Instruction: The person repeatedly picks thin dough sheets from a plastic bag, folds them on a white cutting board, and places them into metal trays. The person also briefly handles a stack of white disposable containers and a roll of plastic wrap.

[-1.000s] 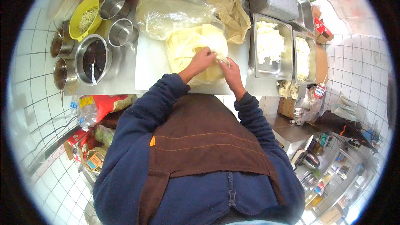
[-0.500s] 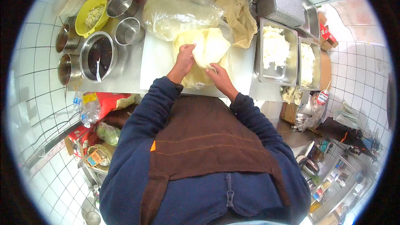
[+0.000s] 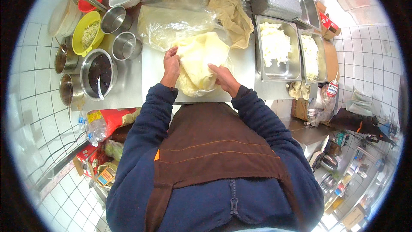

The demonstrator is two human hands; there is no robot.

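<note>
I log the following from my station.

Hands, two. Left hand [image 3: 171,69]: at the centre of the frame, fingertips at the left edge of the sheet; I cannot tell whether they grip it. Right hand [image 3: 225,79]: narrow, thumb on top, remaining fingers underneath, holding the near right edge.

Thin, pale yellow, soft sheet [image 3: 204,51], one on top: upper centre of the frame, partly raised, above one white rectangular board [image 3: 245,68]. Layers beneath: I cannot count them.

Clear, crumpled plastic bag [image 3: 169,23], one, beyond the sheet. Beige, creased cloth [image 3: 234,19], one, to its right.

Rectangular steel trays holding white pieces, two, upper right: a wider tray [image 3: 285,72] and a narrower tray [image 3: 323,56].

Upper left: yellow plastic bowl [image 3: 78,43] of pale strands, one; round steel bowl [image 3: 84,75] of dark contents, one, with one pale spoon [image 3: 99,87]; cylindrical steel pots, four, two [image 3: 124,45] being right of the bowls and two at the left.
</note>
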